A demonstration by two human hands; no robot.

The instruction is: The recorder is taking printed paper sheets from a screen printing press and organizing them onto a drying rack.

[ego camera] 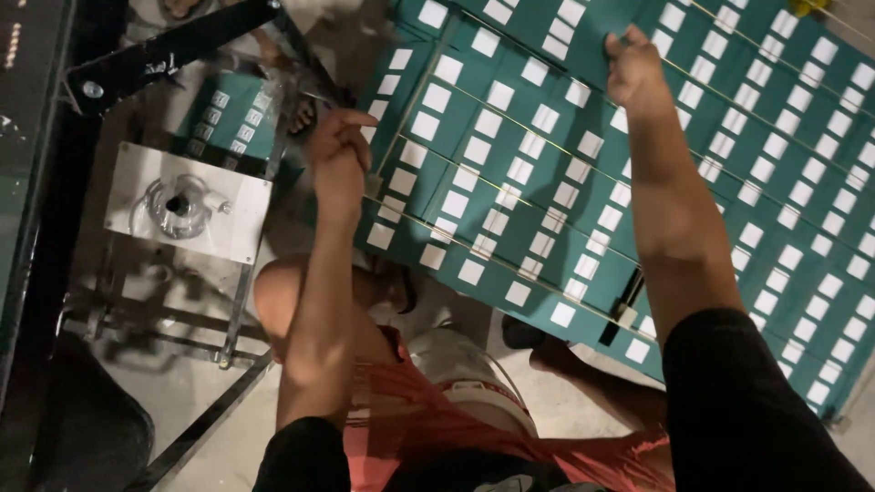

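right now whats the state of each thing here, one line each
left hand: closed on a yellow string at the sheet's edge
right hand: pressed flat on the sheet
green sheet of white-labelled packets: lying flat, tied with yellow strings
clear bag on the metal plate: lying untouched

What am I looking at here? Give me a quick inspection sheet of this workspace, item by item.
Surface: a large slanted stack of green sheets printed with rows of white rectangles.
Job's things: thin yellow strings run across the sheets.
Clutter: a small pile of the same green sheets under a black metal frame; a grey plate with a clear round fitting.
Hands: left hand closed at the stack's edge, apparently gripping a string; right hand pressed on the sheets.
Cables: nothing seen.
Surroundings: pale floor; a red garment below.
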